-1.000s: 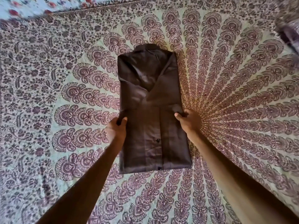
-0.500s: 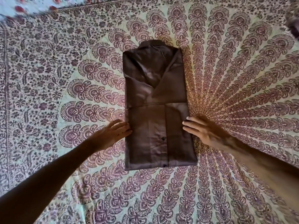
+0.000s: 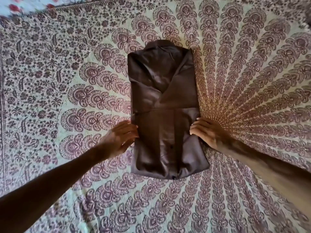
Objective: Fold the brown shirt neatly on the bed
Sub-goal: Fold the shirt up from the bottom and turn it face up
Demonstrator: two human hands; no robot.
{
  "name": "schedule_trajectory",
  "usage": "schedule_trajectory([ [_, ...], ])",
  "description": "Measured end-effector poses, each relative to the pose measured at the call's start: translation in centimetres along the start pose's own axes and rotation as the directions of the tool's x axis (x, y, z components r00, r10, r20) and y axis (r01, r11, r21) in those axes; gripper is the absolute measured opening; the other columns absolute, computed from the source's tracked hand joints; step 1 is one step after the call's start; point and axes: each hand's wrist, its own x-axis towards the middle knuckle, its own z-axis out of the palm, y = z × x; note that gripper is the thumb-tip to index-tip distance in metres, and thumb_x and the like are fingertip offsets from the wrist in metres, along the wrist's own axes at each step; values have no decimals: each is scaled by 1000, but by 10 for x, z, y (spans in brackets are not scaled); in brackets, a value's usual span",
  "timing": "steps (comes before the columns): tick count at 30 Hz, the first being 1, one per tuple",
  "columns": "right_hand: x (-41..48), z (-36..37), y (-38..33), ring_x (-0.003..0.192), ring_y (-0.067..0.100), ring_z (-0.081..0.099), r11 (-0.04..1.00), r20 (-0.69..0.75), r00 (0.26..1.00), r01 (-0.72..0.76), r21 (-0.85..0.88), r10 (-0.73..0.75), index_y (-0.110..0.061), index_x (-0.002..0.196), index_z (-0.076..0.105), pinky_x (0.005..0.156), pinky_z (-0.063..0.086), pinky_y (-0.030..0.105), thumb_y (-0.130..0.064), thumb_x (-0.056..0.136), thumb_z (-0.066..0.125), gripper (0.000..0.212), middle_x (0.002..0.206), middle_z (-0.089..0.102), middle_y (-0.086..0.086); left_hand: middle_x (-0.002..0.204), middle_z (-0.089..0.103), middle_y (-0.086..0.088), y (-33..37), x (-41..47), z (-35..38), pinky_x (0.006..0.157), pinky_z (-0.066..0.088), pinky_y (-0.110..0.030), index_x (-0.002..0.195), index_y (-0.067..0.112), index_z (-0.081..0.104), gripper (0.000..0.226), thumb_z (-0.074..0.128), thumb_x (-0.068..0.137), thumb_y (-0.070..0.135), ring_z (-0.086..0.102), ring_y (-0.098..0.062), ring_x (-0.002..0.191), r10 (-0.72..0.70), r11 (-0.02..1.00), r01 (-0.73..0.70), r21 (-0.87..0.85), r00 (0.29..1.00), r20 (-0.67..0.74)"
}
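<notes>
The brown shirt [image 3: 165, 105] lies folded into a tall rectangle in the middle of the bed, collar at the far end, its lower half doubled up over the upper half. My left hand [image 3: 118, 137] rests flat against the shirt's left edge, fingers together and touching the cloth. At the right edge my right hand [image 3: 206, 132] does the same, with its fingertips slipped at the fold's side. Neither hand lifts the shirt off the bed. The near end of the shirt bulges slightly.
The bed is covered by a pale green spread [image 3: 67, 98] printed with a dark purple mandala pattern. A floral cloth [image 3: 25, 5] shows at the far left corner. Bedspread surrounds the shirt on all sides.
A second ago both hands pinched the folded lower half at its sides. They have since let go and now lie flat against the shirt's two edges.
</notes>
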Motion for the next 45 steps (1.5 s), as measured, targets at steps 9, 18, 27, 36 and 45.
schedule_trajectory([
  [9, 139, -30, 74, 73, 22, 61, 441, -154, 434, -702, 559, 888, 6, 105, 61, 62, 33, 30, -20, 100, 48, 30, 78, 64, 12, 52, 55, 17, -53, 137, -51, 55, 38, -23, 69, 18, 51, 30, 46, 97, 8, 49, 5, 48, -868, 66, 528, -847, 448, 211],
  [18, 149, 19, 112, 90, 37, 63, 204, 110, 267, -895, 395, 958, 0, 97, 63, 64, 35, 34, -24, 98, 50, 27, 96, 67, 24, 87, 61, -23, -79, 163, -22, 64, 35, -31, 95, -4, 66, 33, 43, 99, 21, 60, -32, 83, -957, 185, 869, -458, 266, 117],
  [27, 138, 17, 88, 70, 28, 58, 241, -129, 206, -885, 398, 970, -5, 96, 63, 54, 26, 28, -21, 100, 47, 23, 85, 69, 16, 73, 61, -12, -45, 141, -8, 44, 23, -19, 89, 1, 65, 29, 50, 98, 26, 48, -20, 61, -939, 343, 856, -386, 311, -143],
  [36, 161, 22, 102, 93, 30, 64, 276, -83, 268, -851, 447, 960, -7, 116, 60, 69, 41, 30, -45, 93, 55, 44, 104, 69, 12, 94, 61, -3, -53, 159, -16, 60, 43, -21, 114, 5, 56, 34, 49, 98, 34, 56, -18, 79, -951, 301, 764, -570, 288, -116],
  [45, 191, 15, 143, 63, 19, 46, 152, 75, 238, -799, 582, 968, 1, 78, 64, 55, 28, 30, -34, 84, 68, 36, 68, 55, 6, 107, 70, -12, -86, 197, -36, 70, 39, -25, 109, 5, 65, 32, 60, 92, 32, 63, -26, 96, -982, 178, 818, -547, 181, -49],
])
